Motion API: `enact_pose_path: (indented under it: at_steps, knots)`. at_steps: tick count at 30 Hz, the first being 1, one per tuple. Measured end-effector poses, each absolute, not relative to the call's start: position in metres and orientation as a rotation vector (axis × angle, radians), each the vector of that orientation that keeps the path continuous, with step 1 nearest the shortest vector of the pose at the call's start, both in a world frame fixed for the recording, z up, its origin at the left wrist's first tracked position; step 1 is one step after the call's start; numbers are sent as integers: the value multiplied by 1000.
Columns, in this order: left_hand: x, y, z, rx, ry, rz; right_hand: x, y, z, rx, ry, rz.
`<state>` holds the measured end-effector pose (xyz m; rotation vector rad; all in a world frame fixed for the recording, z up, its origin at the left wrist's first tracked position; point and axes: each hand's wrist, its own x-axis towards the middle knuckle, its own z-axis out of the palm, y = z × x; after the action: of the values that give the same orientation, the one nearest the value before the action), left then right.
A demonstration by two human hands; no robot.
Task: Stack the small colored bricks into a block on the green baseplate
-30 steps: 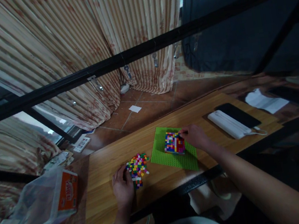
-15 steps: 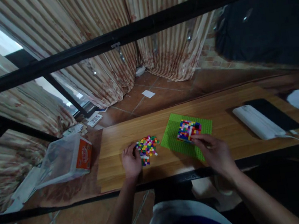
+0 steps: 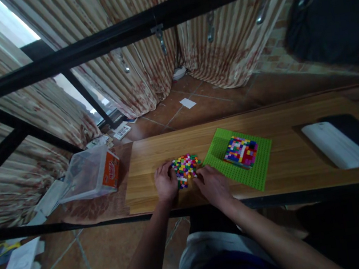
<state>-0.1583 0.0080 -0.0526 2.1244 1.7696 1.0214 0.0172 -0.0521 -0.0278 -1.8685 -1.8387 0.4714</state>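
Note:
A heap of small, many-coloured building bricks [image 3: 186, 167] lies on the wooden table. My left hand [image 3: 166, 181] rests at the heap's left edge with its fingers bent over the bricks. At the right edge is my right hand [image 3: 213, 186], its fingertips bent down at the outermost bricks; whether it pinches one is too small to see. To the right lies a green studded baseplate [image 3: 260, 175]. On it stands a low square block built of colourful bricks [image 3: 241, 152], with no hand touching it.
A white power bank-like slab [image 3: 333, 147] with a cable lies beside a dark flat phone-like thing [image 3: 358, 134] on the table [image 3: 282, 121]. Left of the table stands a clear plastic box [image 3: 86, 175] with an orange label. A black metal bar [image 3: 136, 26] crosses beyond the table.
My right hand has left the built block on the baseplate and moved left to the brick heap. My left hand stays by the heap. The camera view has shifted somewhat.

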Motion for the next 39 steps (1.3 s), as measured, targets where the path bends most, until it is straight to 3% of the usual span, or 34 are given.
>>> enact_pose_path:
  at_steps: [5,13,23,30,39]
  knots:
    - [-158,9,-52,2115,1764,1026,15,-51,-31,-1822,-1842,425]
    - [-162,12,-54,2133,1739,1037,53,-75,-17,-1563,-1437,725]
    - [-166,14,-55,2157,1752,1028,167,-72,-10,-1630,-1070,399]
    - [-168,17,-57,2165,1739,1007,189,-49,-8,-1787,-1241,214]
    - [-166,16,-55,2161,1754,1023,194,-37,0,-1825,-1489,215]
